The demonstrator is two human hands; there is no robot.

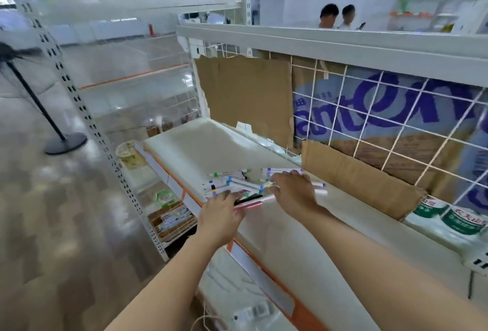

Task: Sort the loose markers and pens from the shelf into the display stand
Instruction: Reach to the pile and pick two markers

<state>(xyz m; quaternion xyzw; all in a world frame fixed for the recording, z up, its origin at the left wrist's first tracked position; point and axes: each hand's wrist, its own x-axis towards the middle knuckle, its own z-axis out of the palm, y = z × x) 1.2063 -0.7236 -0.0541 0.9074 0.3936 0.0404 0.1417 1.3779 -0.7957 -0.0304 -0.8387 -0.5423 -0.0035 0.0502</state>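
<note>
A pile of loose markers and pens (237,181) with white barrels and coloured caps lies on the white shelf (211,146). My left hand (221,214) rests at the pile's near edge, its fingers on a few pens, one pink and one black (250,200). My right hand (293,190) lies palm down over the right part of the pile, fingers spread across several markers. Whether either hand grips a pen is blurred. No display stand is in view.
A wire grid back panel (396,124) with cardboard (245,95) behind it closes the shelf's far side. Packaged goods (456,219) sit at the right. Lower shelves (169,214) hold goods at the left. A black stand base (64,143) is on the floor. Two people (335,16) stand far behind.
</note>
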